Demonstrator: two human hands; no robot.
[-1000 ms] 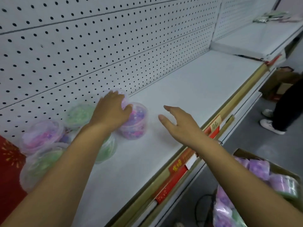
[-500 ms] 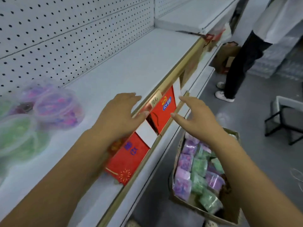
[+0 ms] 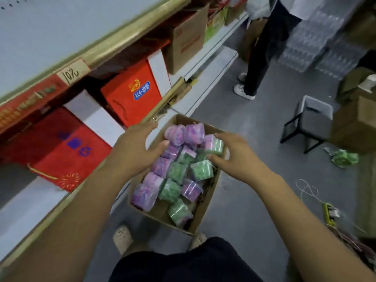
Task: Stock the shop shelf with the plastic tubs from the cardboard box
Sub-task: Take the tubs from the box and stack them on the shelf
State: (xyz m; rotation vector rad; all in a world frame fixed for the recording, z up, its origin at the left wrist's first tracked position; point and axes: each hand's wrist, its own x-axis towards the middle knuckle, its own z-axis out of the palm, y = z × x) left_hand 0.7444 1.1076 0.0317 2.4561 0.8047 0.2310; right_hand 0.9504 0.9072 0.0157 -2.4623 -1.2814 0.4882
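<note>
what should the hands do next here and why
Probably close each hand on a tub and lift. The right hand is spread open with finger and thumb either side of the pink-and-green tub. The left hand hovers open beside a purple tub in the cardboard box. Neither grips anything yet.

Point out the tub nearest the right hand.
The pink-and-green tub at the box's far right edge. It alone sits between the right hand's thumb and fingers; the rest lie further left.
</note>
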